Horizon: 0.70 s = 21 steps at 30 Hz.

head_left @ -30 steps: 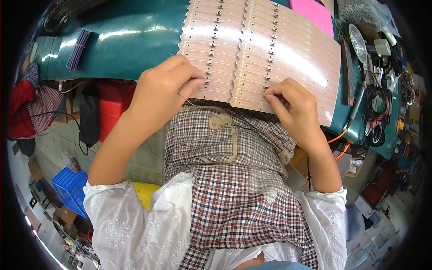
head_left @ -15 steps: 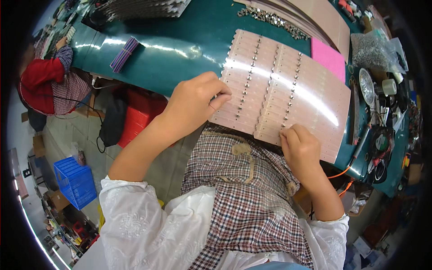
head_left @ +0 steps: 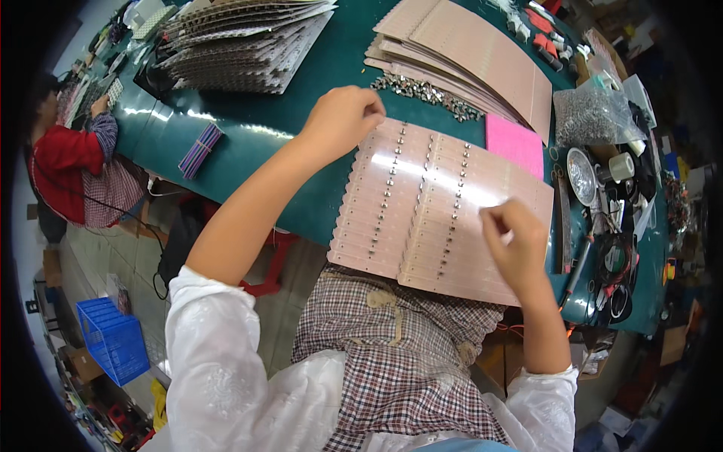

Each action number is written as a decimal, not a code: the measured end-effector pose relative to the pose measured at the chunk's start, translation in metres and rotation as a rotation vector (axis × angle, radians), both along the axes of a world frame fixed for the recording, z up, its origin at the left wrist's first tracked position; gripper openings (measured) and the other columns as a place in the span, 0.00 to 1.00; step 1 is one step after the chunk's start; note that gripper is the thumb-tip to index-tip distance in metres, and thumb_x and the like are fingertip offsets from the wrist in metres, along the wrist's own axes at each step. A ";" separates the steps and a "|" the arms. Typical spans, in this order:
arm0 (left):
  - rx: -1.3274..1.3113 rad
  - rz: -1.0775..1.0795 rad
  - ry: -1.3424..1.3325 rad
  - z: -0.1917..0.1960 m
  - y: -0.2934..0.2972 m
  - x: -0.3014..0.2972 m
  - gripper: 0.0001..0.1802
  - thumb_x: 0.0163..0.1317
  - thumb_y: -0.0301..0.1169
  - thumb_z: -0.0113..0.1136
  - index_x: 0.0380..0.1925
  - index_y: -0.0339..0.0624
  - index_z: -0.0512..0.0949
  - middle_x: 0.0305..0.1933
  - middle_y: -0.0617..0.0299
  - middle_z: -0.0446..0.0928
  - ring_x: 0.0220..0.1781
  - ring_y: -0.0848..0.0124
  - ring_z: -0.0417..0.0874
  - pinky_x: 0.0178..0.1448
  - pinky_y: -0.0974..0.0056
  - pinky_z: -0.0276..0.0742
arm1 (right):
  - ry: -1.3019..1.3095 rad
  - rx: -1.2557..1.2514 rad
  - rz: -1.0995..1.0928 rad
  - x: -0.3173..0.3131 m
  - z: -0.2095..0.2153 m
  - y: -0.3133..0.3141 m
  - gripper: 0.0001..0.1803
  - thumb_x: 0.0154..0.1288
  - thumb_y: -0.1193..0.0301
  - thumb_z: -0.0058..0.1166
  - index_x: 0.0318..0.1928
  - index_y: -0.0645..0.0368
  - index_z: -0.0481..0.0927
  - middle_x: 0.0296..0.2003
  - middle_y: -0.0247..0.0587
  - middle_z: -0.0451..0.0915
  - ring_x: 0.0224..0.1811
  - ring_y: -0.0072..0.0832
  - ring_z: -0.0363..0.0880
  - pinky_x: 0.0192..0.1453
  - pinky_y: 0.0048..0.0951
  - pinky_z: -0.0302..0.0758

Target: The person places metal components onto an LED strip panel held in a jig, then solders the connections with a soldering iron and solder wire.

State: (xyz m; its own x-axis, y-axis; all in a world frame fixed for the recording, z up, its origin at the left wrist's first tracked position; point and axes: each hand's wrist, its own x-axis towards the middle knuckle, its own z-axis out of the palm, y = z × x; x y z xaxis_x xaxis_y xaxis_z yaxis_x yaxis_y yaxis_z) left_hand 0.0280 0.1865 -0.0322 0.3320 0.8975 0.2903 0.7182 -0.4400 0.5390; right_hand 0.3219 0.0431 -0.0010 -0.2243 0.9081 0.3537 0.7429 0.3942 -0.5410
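Note:
A pale pink panel (head_left: 429,226) of joined strips lies at the near table edge, over my lap. Small shiny metal pieces (head_left: 453,215) run across it in two lines. My left hand (head_left: 343,120) is closed at the panel's far left corner, its fingertips curled together; whatever they pinch is hidden. Over the right part of the panel my right hand (head_left: 520,239) is held with thumb and fingers pinched, and anything between them is too small to make out. A heap of loose metal pieces (head_left: 429,94) lies beyond the panel's far edge.
Beyond the heap rests a stack of similar panels (head_left: 482,56), with a pink pad (head_left: 516,147) nearer. Far left are stacked grey sheets (head_left: 241,45) and a purple bundle (head_left: 200,151). A bag of metal parts (head_left: 595,117) and tools crowd the right. A co-worker (head_left: 71,177) sits left.
My left hand has gone from the panel's left edge to its far corner. The right hand has risen from the near edge to above the panel. The whole view has shifted.

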 end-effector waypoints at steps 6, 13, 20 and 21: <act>-0.038 0.059 0.031 -0.019 0.063 0.049 0.07 0.56 0.31 0.67 0.34 0.41 0.85 0.38 0.53 0.84 0.42 0.55 0.85 0.47 0.54 0.79 | 0.006 -0.054 -0.149 0.027 -0.032 0.114 0.05 0.59 0.75 0.63 0.36 0.62 0.84 0.32 0.45 0.83 0.32 0.34 0.82 0.38 0.34 0.78; -0.013 0.053 0.109 -0.036 0.071 0.052 0.08 0.55 0.32 0.68 0.33 0.42 0.86 0.38 0.51 0.84 0.41 0.51 0.85 0.46 0.50 0.81 | -0.053 -0.084 -0.131 0.005 -0.056 0.160 0.07 0.59 0.73 0.64 0.37 0.62 0.83 0.33 0.47 0.82 0.34 0.40 0.82 0.41 0.36 0.77; 0.053 0.036 0.142 -0.037 0.067 0.049 0.07 0.55 0.33 0.65 0.27 0.41 0.84 0.37 0.48 0.81 0.39 0.49 0.85 0.42 0.49 0.83 | -0.066 -0.135 -0.139 0.000 -0.044 0.163 0.06 0.60 0.75 0.63 0.35 0.65 0.81 0.29 0.47 0.81 0.29 0.35 0.80 0.36 0.34 0.75; 0.016 0.016 0.156 -0.034 0.066 0.047 0.07 0.55 0.33 0.64 0.27 0.40 0.84 0.37 0.48 0.81 0.39 0.48 0.85 0.42 0.49 0.83 | -0.062 -0.160 -0.157 -0.002 -0.044 0.164 0.05 0.60 0.76 0.63 0.34 0.65 0.81 0.29 0.47 0.81 0.29 0.34 0.80 0.36 0.33 0.75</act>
